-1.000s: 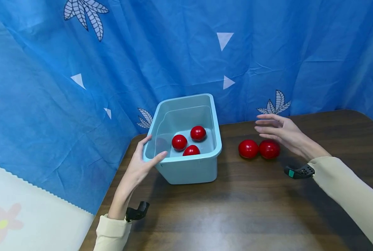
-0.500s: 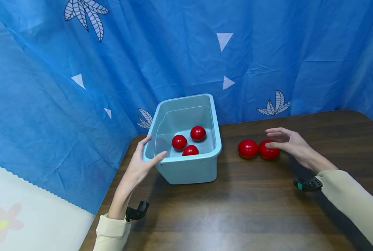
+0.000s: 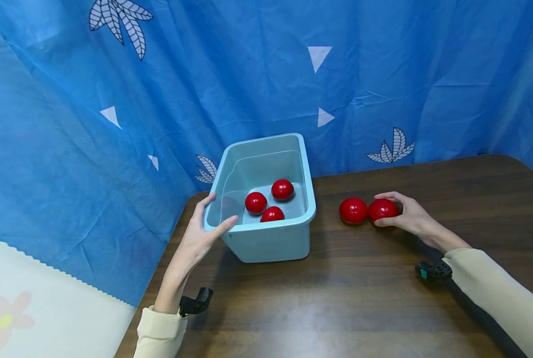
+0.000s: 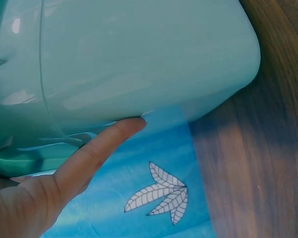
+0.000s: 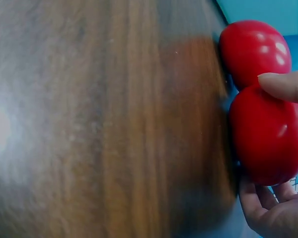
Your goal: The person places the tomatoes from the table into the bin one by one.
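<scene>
Near the table's back left, a light blue plastic bin [image 3: 272, 243] is tipped toward me, with three glossy red tomatoes [image 3: 256, 203] inside. My left hand [image 3: 202, 231] holds it by the near left corner, thumb at the front rim and fingers along the left side. One finger [image 4: 102, 151] presses against the outer wall in the left wrist view. To the right, my right hand [image 3: 407, 215] grips a red tomato [image 3: 382, 211], thumb in front and fingers behind. Another tomato [image 3: 353, 211] sits right up against it on the left.
The dark wooden table [image 3: 360, 293] carries everything. A blue curtain [image 3: 257, 64] with leaf prints hangs close behind the bin and along the left. A white cloth [image 3: 47, 303] with a flower lies at the lower left.
My right hand has come down from above the tomatoes and closed its thumb and fingers round the right one. My left hand and the bin have stayed in place.
</scene>
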Tool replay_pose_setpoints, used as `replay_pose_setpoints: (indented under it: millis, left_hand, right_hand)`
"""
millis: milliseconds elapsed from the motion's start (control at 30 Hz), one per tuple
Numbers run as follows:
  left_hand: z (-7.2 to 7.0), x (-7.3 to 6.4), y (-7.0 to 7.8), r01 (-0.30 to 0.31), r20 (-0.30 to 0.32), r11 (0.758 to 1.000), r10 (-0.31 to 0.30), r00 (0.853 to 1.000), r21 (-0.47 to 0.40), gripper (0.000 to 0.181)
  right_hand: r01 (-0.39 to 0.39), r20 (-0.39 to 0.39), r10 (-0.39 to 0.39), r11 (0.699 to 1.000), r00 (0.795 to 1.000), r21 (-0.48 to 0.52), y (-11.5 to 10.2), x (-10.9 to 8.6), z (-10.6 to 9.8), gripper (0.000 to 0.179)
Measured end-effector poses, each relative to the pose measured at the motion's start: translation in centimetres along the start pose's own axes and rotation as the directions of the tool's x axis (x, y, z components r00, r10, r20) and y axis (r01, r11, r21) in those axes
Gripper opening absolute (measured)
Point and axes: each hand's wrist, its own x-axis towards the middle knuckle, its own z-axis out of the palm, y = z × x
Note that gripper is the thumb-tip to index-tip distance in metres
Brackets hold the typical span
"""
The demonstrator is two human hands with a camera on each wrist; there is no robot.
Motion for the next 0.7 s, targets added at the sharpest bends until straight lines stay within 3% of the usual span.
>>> replay_pose_setpoints:
  millis: [367, 700]
  left_hand:
    - [0.1, 0.0, -0.1, -0.001, -0.001, 1.000, 0.001, 1.000, -0.002, 0.092]
    - [-0.1, 0.0, -0.1, -0.006, 0.001, 1.000, 0.006, 1.000, -0.013, 0.090]
  right_hand:
    - [-0.008, -0.051, 0.012, 0.997, 0.999, 0.075, 0.0, -0.2, -0.1, 0.076]
    - [-0.006, -0.066, 0.012, 0.996, 0.998, 0.091, -1.5, 0.0, -0.6, 0.078]
